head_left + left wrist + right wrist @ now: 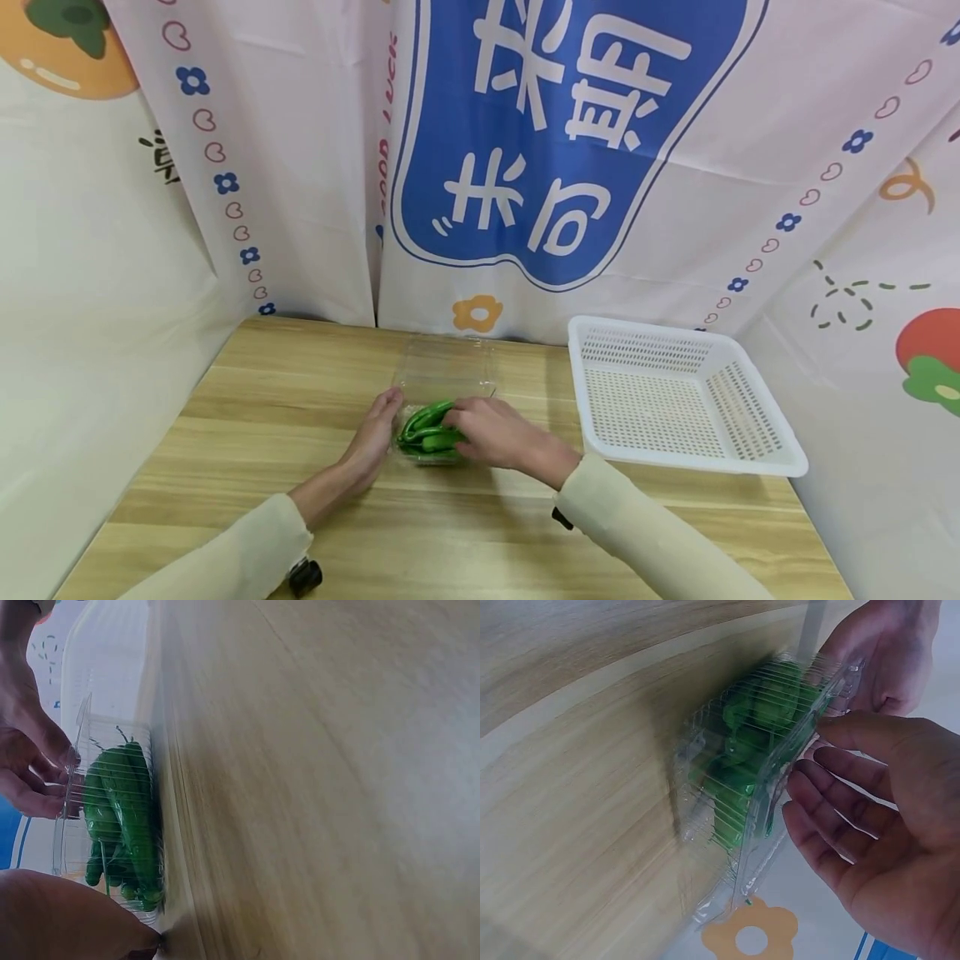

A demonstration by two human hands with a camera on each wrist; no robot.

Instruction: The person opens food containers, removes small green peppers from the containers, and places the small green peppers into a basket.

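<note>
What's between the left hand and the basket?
Head view: clear box with green peppers, right hand over them, then a strip of table.

"Where's the left hand (pixel 375 440)?"
"Against the left side of the clear box (pixel 450 390), palm turned inward, fingers pointing away from the body."
"And the right hand (pixel 491 429)?"
"Over the box's right side, its fingers loosely curved at the opening."
"Arms?"
"Left forearm (pixel 232 546) and right forearm (pixel 648 525) both reach in from the box's near side."
</note>
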